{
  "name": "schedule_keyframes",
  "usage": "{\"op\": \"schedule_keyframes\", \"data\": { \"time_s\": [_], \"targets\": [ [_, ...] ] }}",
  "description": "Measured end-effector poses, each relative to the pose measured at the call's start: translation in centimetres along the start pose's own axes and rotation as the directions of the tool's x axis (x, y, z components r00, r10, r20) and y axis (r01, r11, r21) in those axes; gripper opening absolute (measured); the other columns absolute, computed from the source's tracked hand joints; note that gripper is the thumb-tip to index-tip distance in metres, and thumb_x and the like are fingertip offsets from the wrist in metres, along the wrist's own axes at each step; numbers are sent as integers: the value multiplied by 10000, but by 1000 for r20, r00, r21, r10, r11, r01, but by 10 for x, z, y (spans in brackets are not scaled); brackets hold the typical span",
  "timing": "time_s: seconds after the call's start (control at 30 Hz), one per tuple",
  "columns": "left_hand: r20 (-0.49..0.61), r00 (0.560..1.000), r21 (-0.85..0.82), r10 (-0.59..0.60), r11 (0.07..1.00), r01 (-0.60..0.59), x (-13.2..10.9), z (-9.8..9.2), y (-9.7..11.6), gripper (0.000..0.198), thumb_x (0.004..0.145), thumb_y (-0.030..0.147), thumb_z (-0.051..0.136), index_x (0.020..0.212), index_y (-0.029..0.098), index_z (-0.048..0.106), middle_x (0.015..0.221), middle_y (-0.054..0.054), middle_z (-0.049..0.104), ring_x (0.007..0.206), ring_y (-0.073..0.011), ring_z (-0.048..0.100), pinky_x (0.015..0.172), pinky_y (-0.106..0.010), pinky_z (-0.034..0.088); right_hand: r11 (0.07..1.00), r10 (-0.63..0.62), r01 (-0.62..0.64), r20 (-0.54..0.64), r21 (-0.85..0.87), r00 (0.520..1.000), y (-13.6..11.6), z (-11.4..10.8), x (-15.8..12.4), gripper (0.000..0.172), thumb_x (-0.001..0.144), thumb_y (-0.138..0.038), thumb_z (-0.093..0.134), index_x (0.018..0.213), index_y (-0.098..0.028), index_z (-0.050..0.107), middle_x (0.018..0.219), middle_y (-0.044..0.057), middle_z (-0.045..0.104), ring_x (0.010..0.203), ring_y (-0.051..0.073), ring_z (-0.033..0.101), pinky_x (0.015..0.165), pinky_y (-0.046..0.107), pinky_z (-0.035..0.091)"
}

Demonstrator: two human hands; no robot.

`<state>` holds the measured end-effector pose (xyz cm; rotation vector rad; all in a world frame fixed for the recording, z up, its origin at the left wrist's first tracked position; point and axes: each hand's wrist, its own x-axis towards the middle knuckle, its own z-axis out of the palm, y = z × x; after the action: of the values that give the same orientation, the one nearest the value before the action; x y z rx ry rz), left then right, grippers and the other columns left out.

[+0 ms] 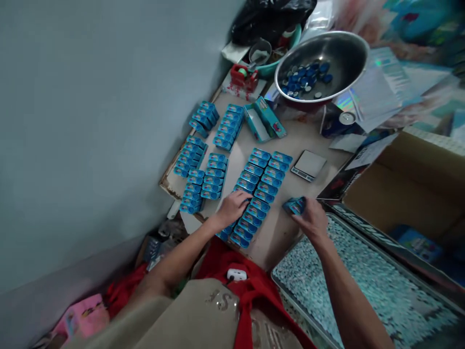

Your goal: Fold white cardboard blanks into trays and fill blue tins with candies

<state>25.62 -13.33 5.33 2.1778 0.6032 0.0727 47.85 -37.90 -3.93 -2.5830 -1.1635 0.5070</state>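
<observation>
Two long rows of small blue packs (259,208) stand side by side on the table, each with a round darker blue spot at one end. My left hand (232,207) lies over the left row, its fingers stretched across the packs and reaching the gap between the rows. Part of that row is hidden under it. To the right, my right hand (313,218) is closed around a few blue packs (295,205), held near the table's right edge. How many it grips is unclear.
Shorter groups of blue packs (214,175) stand at the left. Behind are an open blue display box (264,118), a red tape dispenser (244,77) and a steel bowl (348,58) of blue caps. A small scale (308,165), cardboard box (392,179) and tray of pale pieces (359,276) are right.
</observation>
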Motion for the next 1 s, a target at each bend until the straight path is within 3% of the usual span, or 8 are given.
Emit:
{"op": "schedule_keyframes", "data": {
  "time_s": [0.13, 0.23, 0.43, 0.63, 0.73, 0.83, 0.9, 1.0],
  "targets": [
    [-205, 972, 256, -115, 952, 167, -77, -52, -54, 257, 977, 113, 632, 1168, 231, 758, 1156, -73, 797, 1124, -242, 746, 1019, -397, 599, 992, 126, -121, -184, 36, 975, -22, -39, -4, 705, 742, -573, 694, 1333, -199, 605, 1144, 180, 689, 1040, 409, 646, 899, 550, 543],
    [-331, 921, 273, -204, 914, 300, -107, -69, -81, 227, 975, 132, 639, 1138, 229, 764, 1113, -72, 807, 1066, -251, 758, 966, -394, 610, 988, 132, -101, -291, 119, 948, -56, -68, 1, 771, 738, -639, 740, 1364, -210, 601, 1183, 187, 691, 1092, 435, 657, 952, 594, 540],
    [-411, 863, 227, -295, 883, 410, -102, -96, -115, 204, 1000, 235, 612, 1125, 221, 773, 1169, -116, 802, 1125, -310, 731, 1046, -463, 553, 948, 129, -16, -335, 319, 933, -146, -91, 51, 869, 689, -711, 812, 1369, -219, 587, 1252, 144, 679, 1137, 364, 674, 1036, 549, 541],
    [-515, 783, 136, -350, 868, 478, -104, -144, -160, 258, 985, 334, 576, 1131, 218, 756, 1179, -128, 783, 1156, -314, 696, 1079, -464, 519, 951, 94, 42, -416, 305, 904, -208, -92, 104, 790, 749, -634, 779, 1386, -245, 521, 1303, 115, 649, 1189, 311, 650, 1078, 497, 535],
    [-567, 746, 136, -350, 853, 503, -126, -159, -191, 283, 974, 410, 579, 1091, 215, 746, 1147, -148, 777, 1112, -339, 699, 1046, -498, 529, 978, 87, -8, -371, 210, 924, -207, -89, 105, 736, 781, -561, 760, 1397, -244, 511, 1340, 139, 645, 1242, 339, 632, 1104, 519, 516],
    [-525, 786, 156, -327, 871, 467, -129, -163, -208, 261, 971, 407, 574, 1059, 226, 741, 1114, -149, 784, 1072, -356, 703, 1011, -526, 536, 982, 160, -118, -320, 146, 934, -188, -86, 91, 703, 773, -525, 776, 1372, -240, 545, 1333, 165, 662, 1236, 374, 638, 1096, 533, 519],
    [-490, 824, 167, -285, 897, 410, -108, -158, -201, 248, 979, 378, 568, 1051, 217, 743, 1094, -155, 789, 1052, -362, 706, 1005, -537, 532, 969, 235, -196, -328, 148, 915, -172, -87, 83, 726, 749, -567, 785, 1352, -230, 559, 1308, 168, 673, 1201, 382, 655, 1072, 540, 534],
    [-391, 906, 134, -162, 964, 230, -34, -140, -166, 229, 1009, 326, 566, 1092, 218, 751, 1160, -144, 784, 1124, -337, 697, 1068, -510, 503, 950, 312, -276, -401, 146, 861, -155, -94, 80, 791, 715, -620, 793, 1359, -226, 557, 1323, 161, 670, 1209, 379, 654, 1076, 549, 531]
  ]
}}
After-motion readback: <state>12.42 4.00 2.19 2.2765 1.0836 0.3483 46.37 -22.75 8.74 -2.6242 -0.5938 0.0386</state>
